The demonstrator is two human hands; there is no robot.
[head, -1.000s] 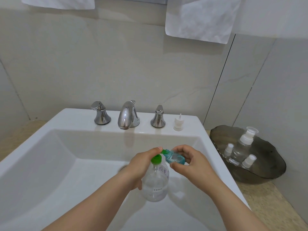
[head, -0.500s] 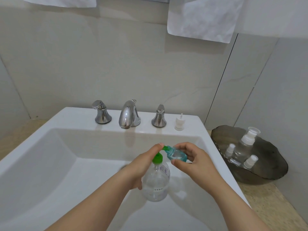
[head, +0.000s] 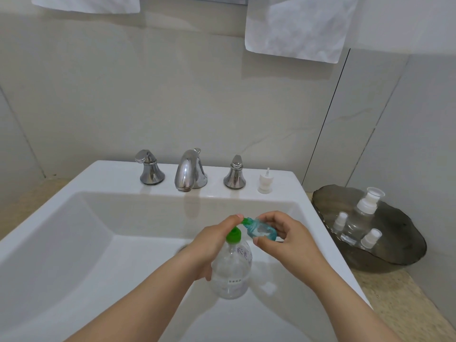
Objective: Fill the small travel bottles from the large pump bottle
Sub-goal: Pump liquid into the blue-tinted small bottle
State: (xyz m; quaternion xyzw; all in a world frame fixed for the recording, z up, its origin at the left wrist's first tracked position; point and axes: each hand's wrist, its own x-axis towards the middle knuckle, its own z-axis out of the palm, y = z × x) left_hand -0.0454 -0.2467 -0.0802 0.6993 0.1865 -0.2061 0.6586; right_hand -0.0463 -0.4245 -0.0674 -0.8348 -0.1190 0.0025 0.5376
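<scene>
Barely shifted over the sink (head: 74,243), left hand (head: 209,245) still grips the pump bottle (head: 232,270), right hand (head: 286,240) pinching the small bottle (head: 262,230) against its spout.

Clear pump bottle (head: 232,270) upright; teal bottle (head: 262,232) tilted

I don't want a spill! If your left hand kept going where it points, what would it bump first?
Probably the small teal bottle, just ahead of the left hand; depth is unclear.

Pale tiles (head: 172,95) cover the wall (head: 419,124). A white towel (head: 296,28) hangs above a white sink (head: 111,174), set in a beige bench (head: 394,304).
</scene>
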